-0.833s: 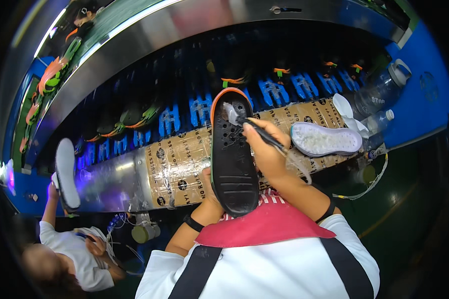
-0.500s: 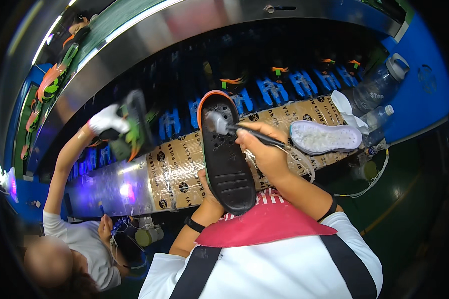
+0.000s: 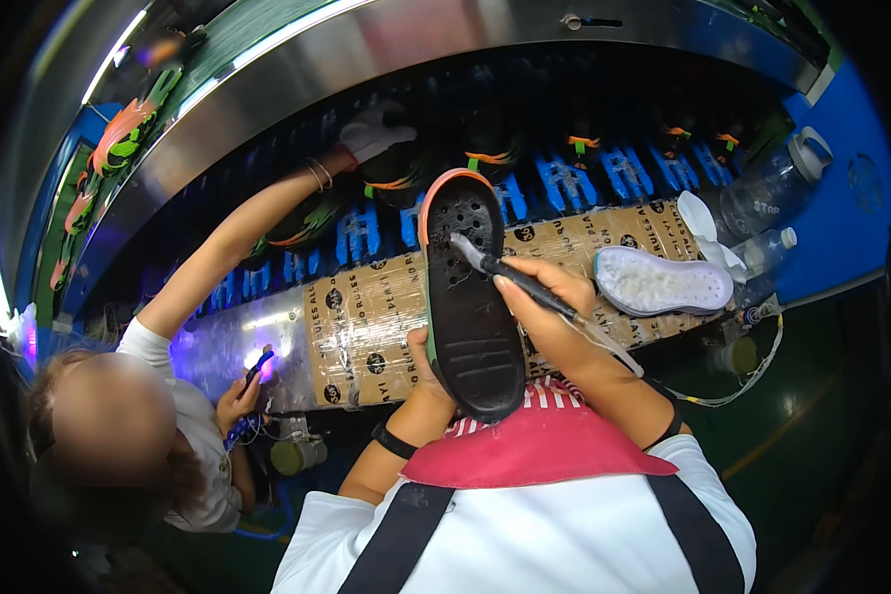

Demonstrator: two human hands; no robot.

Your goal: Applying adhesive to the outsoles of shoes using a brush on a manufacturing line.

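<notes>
Black shoe sole [image 3: 473, 312] held up in front of cardboard-covered surface [image 3: 371, 327]. Left hand [image 3: 429, 368] gripping its left edge, fingers mostly hidden beneath. Right hand [image 3: 554, 294] closed around brush [image 3: 533, 285], tip over perforated end. Judged: sole light, bendable, not fragile; brushed face possibly slippery; best held by side edges, underside.

On the black sole [image 3: 477, 327], the brush [image 3: 537, 287] tip has moved farther down from the orange-edged end. A co-worker's gloved hand [image 3: 371, 137], earlier well left of the sole, now reaches near its upper left, above a newly arrived orange-and-green-trimmed shoe [image 3: 393, 184]. Left of the sole, the co-worker's bare hand [image 3: 234, 404] has come nearer with a blue tool [image 3: 256, 368].
</notes>
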